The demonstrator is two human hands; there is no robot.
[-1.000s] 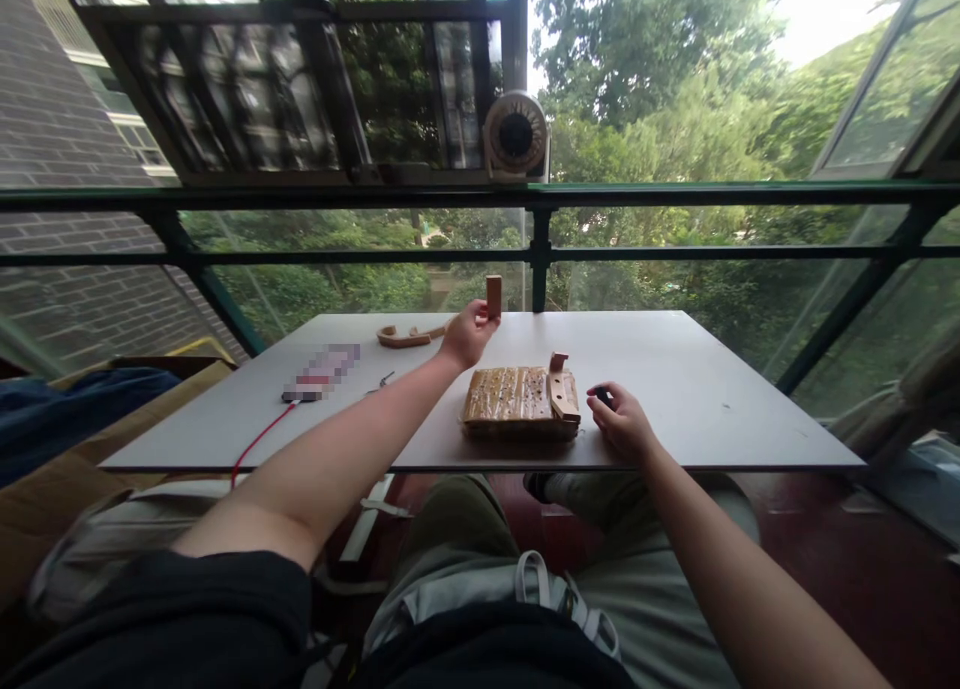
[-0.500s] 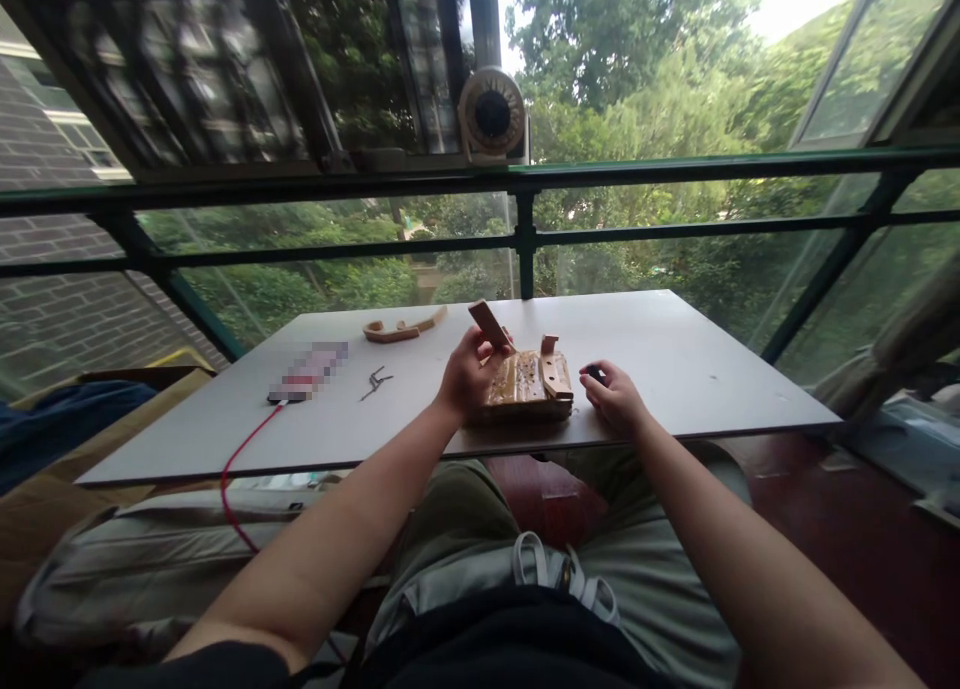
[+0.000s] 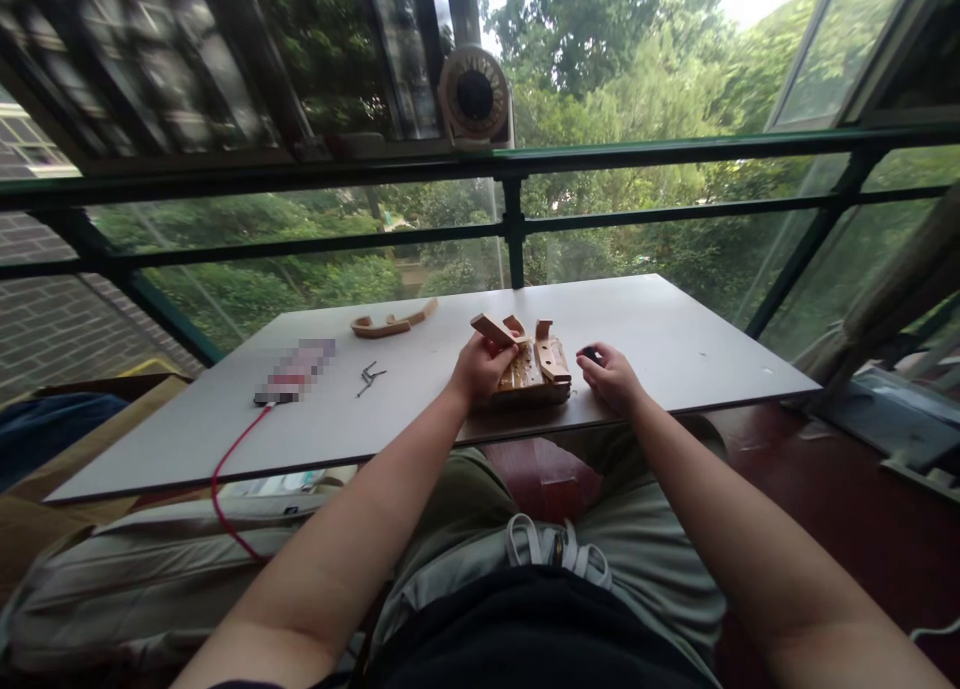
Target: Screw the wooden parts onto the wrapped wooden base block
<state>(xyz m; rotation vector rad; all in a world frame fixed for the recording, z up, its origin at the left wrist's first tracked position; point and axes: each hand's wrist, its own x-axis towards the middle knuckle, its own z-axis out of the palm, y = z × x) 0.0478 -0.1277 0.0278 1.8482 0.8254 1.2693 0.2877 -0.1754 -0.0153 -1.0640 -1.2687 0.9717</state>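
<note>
My left hand (image 3: 482,366) is closed around a brown wooden piece (image 3: 493,330) and holds it tilted over the left side of a tape-wrapped box (image 3: 534,391). Another wooden piece with dark holes (image 3: 553,357) lies on the box's right side, its far end turned upward. To the right of the box, my right hand (image 3: 609,379) is closed on a small black object (image 3: 591,354); its kind cannot be made out. The box sits near the front edge of the white table (image 3: 660,339).
Curved wooden pieces (image 3: 394,321) lie at the table's back left. Several screws (image 3: 368,377) are in a small heap nearer me. A phone (image 3: 296,369), blurred out, lies at the left with a red cable (image 3: 241,439) hanging over the edge. A green railing (image 3: 514,224) stands behind.
My left hand has lowered the wooden piece to a flatter tilt over the box, and its far part now shows. My right hand still grips the black object. The camera view has shifted slightly.
</note>
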